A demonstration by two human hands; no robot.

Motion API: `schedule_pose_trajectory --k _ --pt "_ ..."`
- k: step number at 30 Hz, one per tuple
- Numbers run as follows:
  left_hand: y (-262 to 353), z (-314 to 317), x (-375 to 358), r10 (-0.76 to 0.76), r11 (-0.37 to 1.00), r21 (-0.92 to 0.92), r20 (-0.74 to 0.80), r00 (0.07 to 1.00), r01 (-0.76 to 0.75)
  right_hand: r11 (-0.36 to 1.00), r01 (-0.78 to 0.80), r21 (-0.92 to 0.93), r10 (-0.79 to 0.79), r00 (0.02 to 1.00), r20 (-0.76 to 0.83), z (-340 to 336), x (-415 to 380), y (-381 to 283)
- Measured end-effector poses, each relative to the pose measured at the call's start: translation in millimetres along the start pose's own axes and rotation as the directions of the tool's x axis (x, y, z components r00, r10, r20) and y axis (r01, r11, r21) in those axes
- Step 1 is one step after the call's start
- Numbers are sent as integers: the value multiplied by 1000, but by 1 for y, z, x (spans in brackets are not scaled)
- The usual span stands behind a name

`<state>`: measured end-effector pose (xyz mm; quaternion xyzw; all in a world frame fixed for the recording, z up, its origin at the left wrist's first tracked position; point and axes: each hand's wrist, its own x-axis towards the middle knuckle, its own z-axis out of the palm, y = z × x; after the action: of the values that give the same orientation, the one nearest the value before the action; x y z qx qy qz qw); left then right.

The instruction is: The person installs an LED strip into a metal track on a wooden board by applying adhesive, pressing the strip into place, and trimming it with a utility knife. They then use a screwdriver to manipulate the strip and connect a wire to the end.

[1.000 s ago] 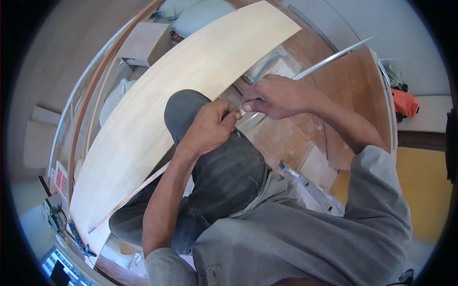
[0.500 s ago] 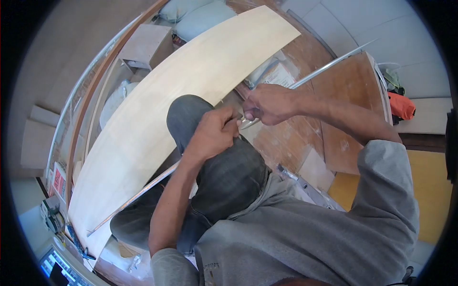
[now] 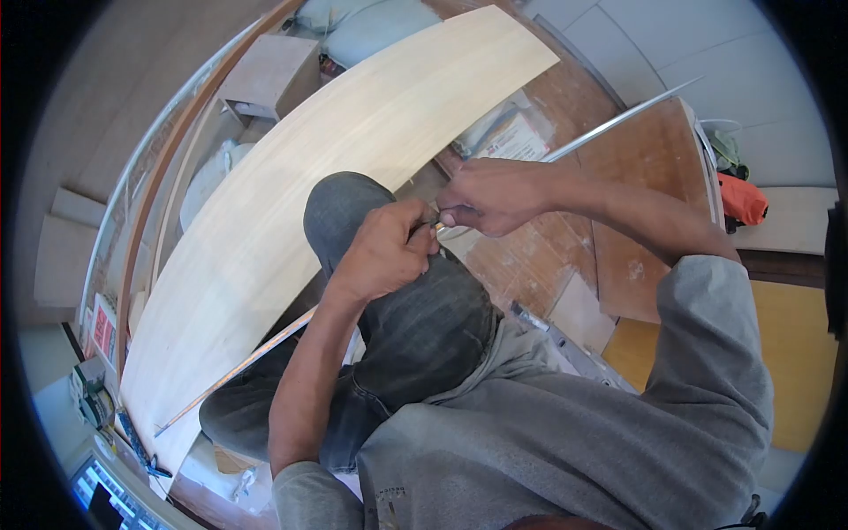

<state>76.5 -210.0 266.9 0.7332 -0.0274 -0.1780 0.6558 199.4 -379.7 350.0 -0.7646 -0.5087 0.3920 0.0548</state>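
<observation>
My left hand (image 3: pixel 384 252) is closed around a long thin strip (image 3: pixel 234 373) just above my bent knee. Close beside it, my right hand (image 3: pixel 495 196) is closed on the same strip, its fingers pinched near those of the left. The strip slants from the lower left, passes under my hands and comes out beyond my right wrist as a shiny metallic length (image 3: pixel 618 121). A long pale wooden board (image 3: pixel 265 212) lies beyond my knees, and part of the strip crosses over it. My fingers hide the middle of the strip.
A wooden box (image 3: pixel 269 72) and pale bags (image 3: pixel 375 35) stand behind the board. Printed packaging (image 3: pixel 512 141) lies on the wooden floor. At the right are a brown panel (image 3: pixel 649 194) and an orange bag (image 3: pixel 742 200). A blue-handled tool (image 3: pixel 132 435) is at lower left.
My right hand has shifted slightly and its fingers have closed in nearer to my left hand. My left hand stays almost in place. The view has moved a little.
</observation>
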Motion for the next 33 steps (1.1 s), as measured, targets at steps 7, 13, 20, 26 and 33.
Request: schedule_pose_trajectory --k 7,13,20,26,33 --pt "-5 5 4 18 992 128 -72 997 -8 996 89 -24 -91 990 -104 22 11 23" --pt "-10 11 2 184 964 197 -25 983 -176 984 -107 142 56 944 324 -34 23 21" --pt "-1 28 17 267 956 128 -11 964 -264 946 -258 197 189 931 312 -87 142 93" --pt "-13 -38 35 238 966 96 40 971 -240 938 -340 -68 345 936 67 -104 311 192" --pt "-82 -193 69 -8 1000 25 -10 1000 8 898 -345 -274 254 914 -317 -95 466 259"
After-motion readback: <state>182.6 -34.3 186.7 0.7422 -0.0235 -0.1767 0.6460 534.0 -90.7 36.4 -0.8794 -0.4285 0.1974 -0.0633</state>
